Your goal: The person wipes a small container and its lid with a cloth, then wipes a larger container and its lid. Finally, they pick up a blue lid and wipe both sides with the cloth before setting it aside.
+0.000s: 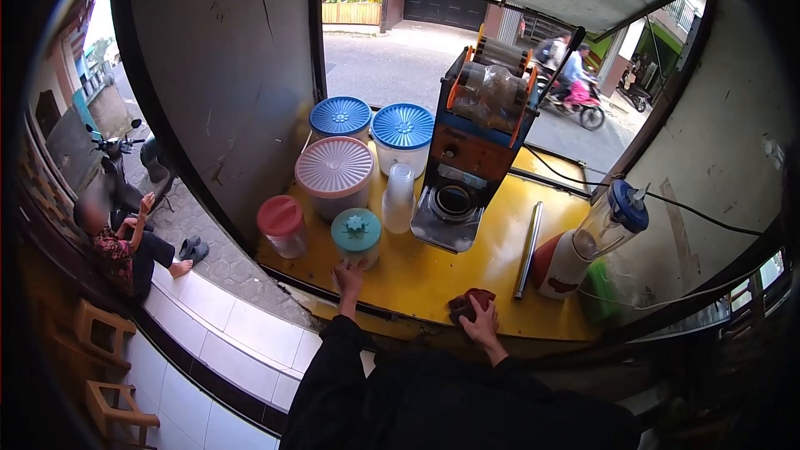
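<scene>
My left hand (349,278) reaches to the lower front of a clear jar with a mint-green lid (356,231). Its fingers are stretched out against the jar's side, not wrapped round it. My right hand (482,325) is closed on a dark red cloth (472,303), bunched up on the yellow counter (408,283) near its front edge. Left of the mint-lidded jar stands a jar with a red lid (281,215). Behind them is a larger tub with a pink lid (334,167). A stack of clear plastic cups (399,200) stands just right of the tub.
Two blue-lidded tubs (403,126) stand at the back. A cup sealing machine (475,146) rises mid-counter. To the right are a metal tube (529,250), a blender (587,237) and a cable. A person (121,242) sits outside at left; a motorbike (583,104) passes on the street.
</scene>
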